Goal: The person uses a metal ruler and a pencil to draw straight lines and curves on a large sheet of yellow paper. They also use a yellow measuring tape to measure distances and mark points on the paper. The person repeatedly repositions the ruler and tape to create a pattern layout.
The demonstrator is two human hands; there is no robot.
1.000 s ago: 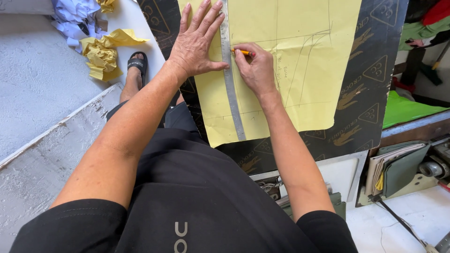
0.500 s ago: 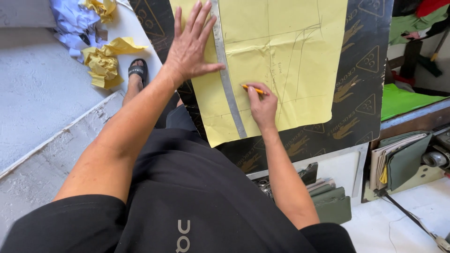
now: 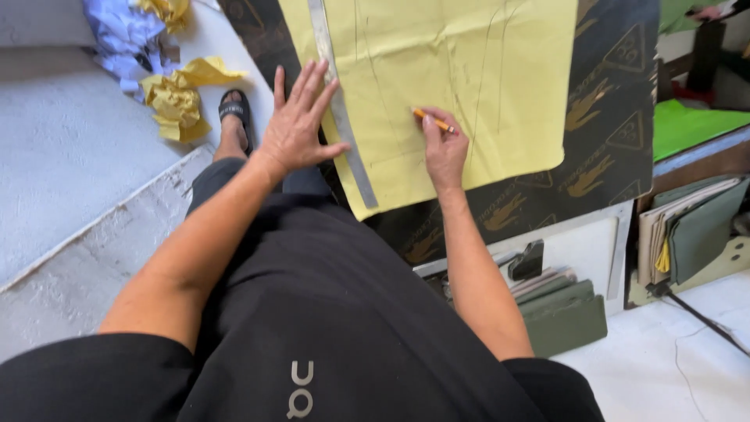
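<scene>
A sheet of paper (image 3: pixel 469 86) lies on a board (image 3: pixel 617 117) in front of me. A long metal ruler (image 3: pixel 341 117) rests on the paper along its left edge. My left hand (image 3: pixel 297 129) lies flat, touching the ruler from the left. My right hand (image 3: pixel 445 148) rests on the paper, right of the ruler, holding a pencil (image 3: pixel 433 120). Crumpled paper (image 3: pixel 176 98) lies on the floor far left, beside my sandalled foot (image 3: pixel 234 117). Folded cloth pieces (image 3: pixel 558 309) are stacked below the board, to my right.
</scene>
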